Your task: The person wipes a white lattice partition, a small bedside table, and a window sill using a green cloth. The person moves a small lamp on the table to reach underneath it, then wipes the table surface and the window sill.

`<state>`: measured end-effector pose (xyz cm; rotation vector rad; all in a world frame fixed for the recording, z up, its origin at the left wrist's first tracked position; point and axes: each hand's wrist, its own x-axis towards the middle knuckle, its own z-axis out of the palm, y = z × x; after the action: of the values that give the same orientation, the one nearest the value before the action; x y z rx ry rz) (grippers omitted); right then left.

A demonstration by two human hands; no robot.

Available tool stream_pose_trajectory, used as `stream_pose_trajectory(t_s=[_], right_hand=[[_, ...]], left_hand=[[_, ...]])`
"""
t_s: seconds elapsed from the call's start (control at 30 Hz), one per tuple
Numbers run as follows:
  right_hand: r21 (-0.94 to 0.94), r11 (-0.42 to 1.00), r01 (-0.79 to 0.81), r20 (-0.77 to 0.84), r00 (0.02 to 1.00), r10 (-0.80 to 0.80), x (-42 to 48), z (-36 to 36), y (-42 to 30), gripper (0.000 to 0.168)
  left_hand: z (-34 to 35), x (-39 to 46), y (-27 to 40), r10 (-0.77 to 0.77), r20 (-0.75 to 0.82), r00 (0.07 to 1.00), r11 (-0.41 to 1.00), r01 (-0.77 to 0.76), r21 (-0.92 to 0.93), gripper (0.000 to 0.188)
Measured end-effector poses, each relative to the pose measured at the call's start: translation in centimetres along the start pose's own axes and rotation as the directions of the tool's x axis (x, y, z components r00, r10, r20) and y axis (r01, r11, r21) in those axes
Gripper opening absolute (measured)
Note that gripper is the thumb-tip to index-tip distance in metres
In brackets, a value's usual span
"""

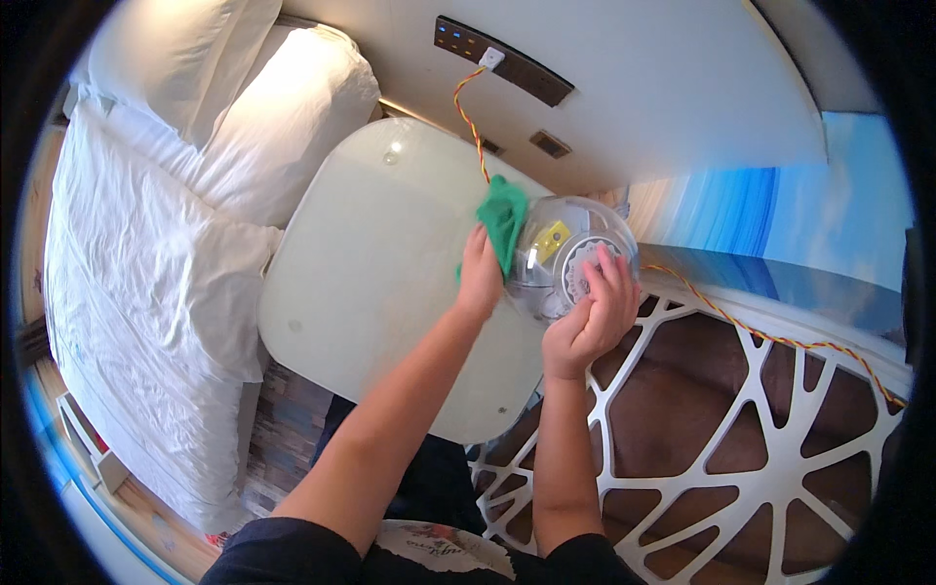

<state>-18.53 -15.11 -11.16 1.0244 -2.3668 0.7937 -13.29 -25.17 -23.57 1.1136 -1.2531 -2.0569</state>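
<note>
A clear rounded globe [537, 219] is at the right edge of a glass-topped table [380, 270]. Through its wall a yellow piece [551, 241] shows, along with a grey ring around a white scalloped disc [578, 270]. My left hand [482, 274] holds a green cloth [503, 216] against the globe's left side. On the other side my right hand [596, 314] grips the globe, its fingers lying over the scalloped disc. What lies beneath the globe is hidden.
A red-and-yellow twisted cord [468, 117] runs from a plug [491, 58] in the wall socket strip [534, 73] down behind the cloth. Similar cord [775, 338] crosses the white lattice panel [775, 461] at right. A bed with white bedding [153, 292] stands at left.
</note>
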Motion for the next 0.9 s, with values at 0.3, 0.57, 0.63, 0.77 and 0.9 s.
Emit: stream_pose_trajectory(t_s=[0.3,0.57,0.63,0.77,0.9], right_hand=[[0.087,0.996,-0.022,-0.144,0.989,0.035,-1.1,0.6,0.8,0.026],[0.146,0.985,0.094,-0.085,0.993,-0.082,-0.8,0.1,0.8,0.024],[0.145,0.986,0.077,-0.056,0.996,-0.069,-0.9,0.0,0.9,0.028],[0.135,0.989,0.056,0.004,0.998,-0.057,-0.8,-0.5,1.1,0.034],[0.266,0.964,0.019,0.067,0.997,-0.038,-0.9,-1.0,1.8,0.043]], left_hand=[[3.4,-5.7,10.2,0.452,0.25,0.856,0.628,-0.505,0.592,0.038],[1.2,-1.5,1.2,-0.154,-0.082,0.985,0.962,0.13,-0.242,0.045],[1.6,-3.4,-0.2,-0.317,-0.095,0.944,0.862,0.244,-0.445,0.052],[4.0,-7.0,1.3,-0.553,0.134,0.822,0.449,0.43,-0.783,0.065],[5.7,-9.7,4.4,-0.449,0.168,0.878,0.468,0.391,-0.792,0.062]])
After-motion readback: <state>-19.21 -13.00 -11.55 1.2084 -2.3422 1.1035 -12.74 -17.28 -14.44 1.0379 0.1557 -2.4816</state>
